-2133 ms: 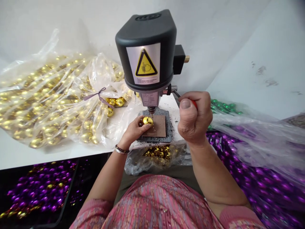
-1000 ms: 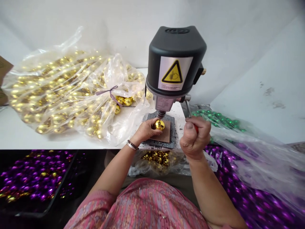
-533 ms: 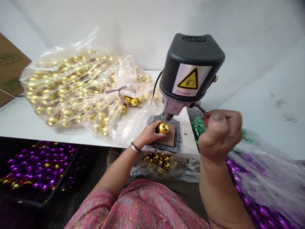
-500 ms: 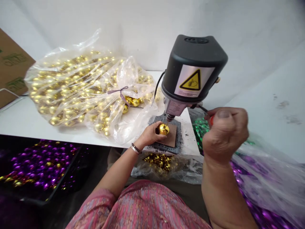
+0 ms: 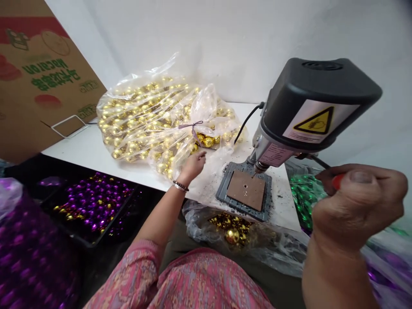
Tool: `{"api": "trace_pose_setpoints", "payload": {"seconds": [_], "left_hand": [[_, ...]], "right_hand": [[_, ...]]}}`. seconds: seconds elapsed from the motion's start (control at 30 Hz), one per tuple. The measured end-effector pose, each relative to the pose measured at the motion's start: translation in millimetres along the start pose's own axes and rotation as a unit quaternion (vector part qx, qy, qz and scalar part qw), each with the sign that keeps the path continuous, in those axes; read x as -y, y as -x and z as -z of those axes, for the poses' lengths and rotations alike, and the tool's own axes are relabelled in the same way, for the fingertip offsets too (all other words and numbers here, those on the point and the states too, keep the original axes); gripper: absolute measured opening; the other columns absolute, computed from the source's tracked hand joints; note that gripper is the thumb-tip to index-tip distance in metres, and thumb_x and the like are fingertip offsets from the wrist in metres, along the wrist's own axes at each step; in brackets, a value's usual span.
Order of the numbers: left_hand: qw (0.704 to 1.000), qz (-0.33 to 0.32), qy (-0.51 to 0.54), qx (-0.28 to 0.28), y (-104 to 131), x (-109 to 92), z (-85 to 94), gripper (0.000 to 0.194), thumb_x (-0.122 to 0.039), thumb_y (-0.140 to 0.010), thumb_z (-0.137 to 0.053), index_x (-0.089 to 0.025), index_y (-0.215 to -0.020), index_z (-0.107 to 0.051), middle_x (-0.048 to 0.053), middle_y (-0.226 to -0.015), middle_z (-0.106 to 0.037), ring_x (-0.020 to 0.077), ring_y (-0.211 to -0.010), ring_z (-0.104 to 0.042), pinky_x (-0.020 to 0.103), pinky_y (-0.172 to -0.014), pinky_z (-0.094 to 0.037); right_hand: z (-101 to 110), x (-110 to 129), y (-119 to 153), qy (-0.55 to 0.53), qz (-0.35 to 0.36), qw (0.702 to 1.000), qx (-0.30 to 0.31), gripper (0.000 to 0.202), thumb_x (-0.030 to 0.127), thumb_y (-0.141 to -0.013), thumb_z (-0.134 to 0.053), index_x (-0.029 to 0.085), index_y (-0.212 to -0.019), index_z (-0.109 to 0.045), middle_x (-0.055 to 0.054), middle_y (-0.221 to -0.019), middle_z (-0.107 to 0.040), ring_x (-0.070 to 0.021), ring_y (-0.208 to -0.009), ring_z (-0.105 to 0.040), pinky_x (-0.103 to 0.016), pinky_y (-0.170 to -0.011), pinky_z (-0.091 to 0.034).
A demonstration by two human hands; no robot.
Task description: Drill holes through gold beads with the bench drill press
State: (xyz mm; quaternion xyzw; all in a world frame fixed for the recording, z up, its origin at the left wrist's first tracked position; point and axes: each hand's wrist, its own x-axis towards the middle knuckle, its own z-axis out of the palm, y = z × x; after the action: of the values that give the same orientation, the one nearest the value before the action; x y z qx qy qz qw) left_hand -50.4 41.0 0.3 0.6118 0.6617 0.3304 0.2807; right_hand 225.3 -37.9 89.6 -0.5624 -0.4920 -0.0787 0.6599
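Note:
My right hand (image 5: 360, 206) is closed around the red-ended feed lever (image 5: 336, 182) of a small bench drill press (image 5: 322, 103). The chuck and thin bit (image 5: 256, 169) hang above a brown board (image 5: 246, 189) on the grey base; a dark hole shows in the bare board. My left hand (image 5: 193, 166) is over the white table, left of the base, its fingers loosely bent and no object visible in them. Just beyond it, gold balls (image 5: 208, 141) show in a gap of the ribbon-tied clear bag (image 5: 138, 120). A larger gold ball (image 5: 232, 236) rests in the lower plastic bag.
A printed cardboard box (image 5: 41, 86) stands at the left. Below the table sit a black crate (image 5: 93, 242) of purple and gold balls and a purple-filled bag (image 5: 32, 249). Green ornaments (image 5: 302, 197) lie at right. Dark shavings and a power cable (image 5: 246, 122) are near the drill.
My left hand has let go of the gold ball and moved left toward the bag's gap. A large gold ball now shows in the lower bag. My right hand keeps the lever; the view has shifted.

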Motion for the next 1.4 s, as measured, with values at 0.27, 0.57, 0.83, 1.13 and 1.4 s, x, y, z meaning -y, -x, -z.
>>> {"api": "trace_pose_setpoints", "payload": {"seconds": [0.27,0.57,0.83,1.13,1.4], "left_hand": [[0.984,0.075,-0.152,-0.056,-66,26,22.2,0.034,-0.016,-0.090,-0.047,-0.009,-0.117,-0.066,0.024,-0.121,-0.069,0.0319,-0.112,-0.065,0.038,-0.096,-0.046],[0.994,0.077,-0.083,0.008,-64,21,-1.5,0.030,-0.036,-0.085,-0.062,-0.016,-0.107,-0.071,0.012,-0.099,-0.075,0.0257,-0.097,-0.068,0.033,-0.086,-0.050],[0.964,0.043,0.237,0.116,-2,-16,17.0,0.041,-0.048,-0.095,-0.048,-0.020,-0.123,-0.060,0.011,-0.115,-0.070,0.0153,-0.090,-0.071,0.028,-0.081,-0.057],[0.947,0.012,0.208,0.244,48,-46,-33.5,0.053,-0.049,-0.079,-0.070,-0.017,-0.120,-0.062,0.007,-0.106,-0.070,0.0143,-0.077,-0.065,0.025,-0.063,-0.050],[0.986,-0.055,0.062,0.142,39,-48,-72.9,0.056,-0.037,-0.073,-0.077,-0.018,-0.124,-0.063,0.006,-0.112,-0.071,0.0220,-0.098,-0.066,0.034,-0.088,-0.052]], "right_hand": [[-1,-12,2,-0.015,0.016,1.000,-0.013,0.039,0.054,-0.078,-0.048,0.020,-0.061,-0.057,-0.002,-0.048,-0.050,-0.0144,-0.048,-0.051,-0.032,-0.049,-0.037],[2,-18,6,-0.013,0.007,1.000,-0.026,0.040,0.055,-0.074,-0.051,0.019,-0.061,-0.062,-0.005,-0.049,-0.054,-0.0166,-0.050,-0.055,-0.033,-0.047,-0.039],[2,-25,10,-0.007,0.047,0.999,-0.008,0.040,0.052,-0.083,-0.050,0.019,-0.067,-0.066,-0.003,-0.052,-0.053,-0.0126,-0.049,-0.051,-0.029,-0.047,-0.035],[7,-12,13,-0.037,0.056,0.995,0.073,0.030,0.041,-0.097,-0.040,0.020,-0.087,-0.059,0.002,-0.070,-0.057,-0.0081,-0.063,-0.052,-0.024,-0.060,-0.042],[9,-3,8,-0.058,0.096,0.990,0.082,0.024,0.038,-0.098,-0.042,0.021,-0.087,-0.055,0.003,-0.073,-0.057,-0.0051,-0.064,-0.052,-0.022,-0.061,-0.042]]}}
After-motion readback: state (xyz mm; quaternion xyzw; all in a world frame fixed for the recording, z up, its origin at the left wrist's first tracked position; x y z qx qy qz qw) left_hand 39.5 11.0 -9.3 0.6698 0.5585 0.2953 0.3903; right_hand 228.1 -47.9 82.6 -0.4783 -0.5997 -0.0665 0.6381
